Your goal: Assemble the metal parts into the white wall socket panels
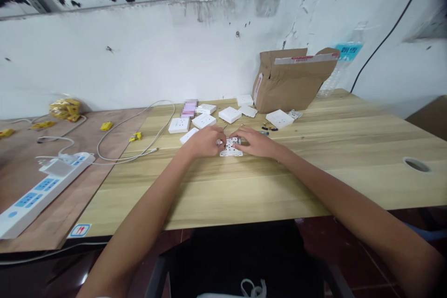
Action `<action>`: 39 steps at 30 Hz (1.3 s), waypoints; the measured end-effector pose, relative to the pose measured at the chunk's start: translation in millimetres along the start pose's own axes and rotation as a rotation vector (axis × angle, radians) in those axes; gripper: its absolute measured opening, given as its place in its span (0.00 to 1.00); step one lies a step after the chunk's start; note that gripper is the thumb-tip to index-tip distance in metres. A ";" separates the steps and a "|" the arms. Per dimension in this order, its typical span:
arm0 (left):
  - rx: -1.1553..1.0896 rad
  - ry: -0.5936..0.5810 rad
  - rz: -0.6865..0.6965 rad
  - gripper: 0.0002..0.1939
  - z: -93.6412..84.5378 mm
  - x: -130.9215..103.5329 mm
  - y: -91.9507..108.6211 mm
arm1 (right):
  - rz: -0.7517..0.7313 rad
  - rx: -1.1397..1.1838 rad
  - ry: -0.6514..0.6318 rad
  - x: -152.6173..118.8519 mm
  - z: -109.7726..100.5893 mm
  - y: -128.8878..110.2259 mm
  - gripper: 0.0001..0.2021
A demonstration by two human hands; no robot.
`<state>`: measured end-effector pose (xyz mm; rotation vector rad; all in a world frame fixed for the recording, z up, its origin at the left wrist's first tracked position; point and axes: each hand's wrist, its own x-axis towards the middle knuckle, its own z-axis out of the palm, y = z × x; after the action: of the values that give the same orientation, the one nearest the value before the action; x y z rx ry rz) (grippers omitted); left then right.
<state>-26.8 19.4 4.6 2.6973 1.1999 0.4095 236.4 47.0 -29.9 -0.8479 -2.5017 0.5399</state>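
Note:
On the pale wooden table, a white socket part point(231, 147) with dark openings lies between my two hands. My left hand point(206, 141) is closed at its left edge, fingertips pressed together; whatever they pinch is too small to make out. From the other side my right hand point(257, 142) touches the part's upper right with bent fingers, thumb and forefinger spaced apart. Several white square socket plates point(229, 114) lie just beyond my hands. Small brass and dark pieces point(269, 127) sit to the right of them, near a white plate point(280, 119).
A brown paper bag point(293, 79) stands against the wall, with a clear bottle point(337, 72) beside it. At left are a white power strip point(45, 191), a looping white cable point(99, 142) and yellow pieces point(106, 125). A round hole point(416, 165) pierces the table at right.

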 end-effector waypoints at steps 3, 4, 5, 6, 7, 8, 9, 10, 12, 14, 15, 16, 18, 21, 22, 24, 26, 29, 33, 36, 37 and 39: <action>-0.019 0.003 -0.011 0.10 3.5 -0.4 -6.7 | 0.000 0.003 0.003 -0.1 -0.2 -0.1 0.16; -0.019 0.000 -0.015 0.10 4.8 -0.1 -8.6 | -0.003 0.003 0.003 -0.2 -0.2 -0.1 0.16; -0.016 -0.003 -0.017 0.09 5.8 0.4 -10.1 | -0.005 0.004 0.003 -0.2 -0.2 0.0 0.16; -0.012 -0.005 -0.017 0.09 6.7 0.9 -11.0 | -0.006 0.006 0.004 -0.2 -0.1 0.0 0.16; -0.008 -0.007 -0.016 0.09 7.2 1.4 -11.3 | -0.006 0.009 0.007 -0.3 -0.1 0.0 0.16; -0.006 -0.007 -0.013 0.09 7.5 1.9 -11.2 | -0.006 0.013 0.009 -0.3 -0.1 0.1 0.16; -0.006 -0.005 -0.009 0.08 7.4 2.1 -10.7 | -0.006 0.015 0.010 -0.3 -0.1 0.1 0.16; -0.007 -0.002 -0.004 0.08 7.2 2.3 -9.9 | -0.005 0.016 0.008 -0.3 -0.1 0.1 0.16; -0.007 0.001 0.003 0.08 6.4 2.3 -8.3 | -0.005 0.012 0.000 -0.2 -0.1 0.0 0.16; -0.003 0.000 0.005 0.08 5.5 2.1 -7.1 | 0.000 0.009 -0.007 -0.2 -0.4 -0.3 0.16; 0.000 -0.002 0.004 0.08 5.2 1.9 -6.8 | 0.003 0.011 -0.008 -0.3 -0.5 -0.6 0.17; 0.002 -0.003 0.002 0.08 5.0 1.8 -6.7 | 0.004 0.013 -0.008 -0.3 -0.6 -0.9 0.17; 0.003 -0.004 -0.004 0.08 4.8 1.6 -6.8 | 0.002 0.019 -0.006 -0.3 -0.7 -1.3 0.17; 0.004 -0.007 -0.012 0.08 4.2 1.2 -6.9 | 0.001 0.019 -0.004 -0.5 -0.5 -1.0 0.17; 0.004 -0.008 -0.014 0.08 4.0 1.1 -6.9 | 0.001 0.018 -0.004 -0.6 -0.4 -0.7 0.17; -0.001 -0.015 -0.019 0.08 3.4 0.8 -6.9 | 0.002 0.015 -0.001 -0.8 -0.1 -0.2 0.16; -0.011 -0.017 -0.023 0.08 3.3 0.5 -7.6 | 0.007 0.009 0.000 -0.7 -0.1 0.0 0.16; -0.038 -0.016 -0.021 0.08 4.2 0.3 -10.6 | 0.013 0.000 -0.006 -0.3 -0.7 -0.6 0.17; -0.054 -0.012 -0.007 0.09 5.2 -0.4 -16.2 | -0.003 0.005 -0.001 0.3 -1.0 -0.2 0.16; -0.050 0.012 -0.012 0.09 4.0 -1.4 -18.1 | -0.021 0.002 -0.002 0.4 -0.4 1.3 0.17; -0.051 0.018 -0.014 0.09 3.4 -1.8 -17.9 | -0.022 0.000 -0.005 0.3 -0.2 1.6 0.17; -0.061 0.020 -0.014 0.10 2.4 -2.5 -16.8 | -0.018 -0.005 -0.009 0.1 -0.2 1.3 0.18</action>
<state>-39.4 28.6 -2.4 2.6386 1.1904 0.4640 237.0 48.0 -30.3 -0.8261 -2.5170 0.5331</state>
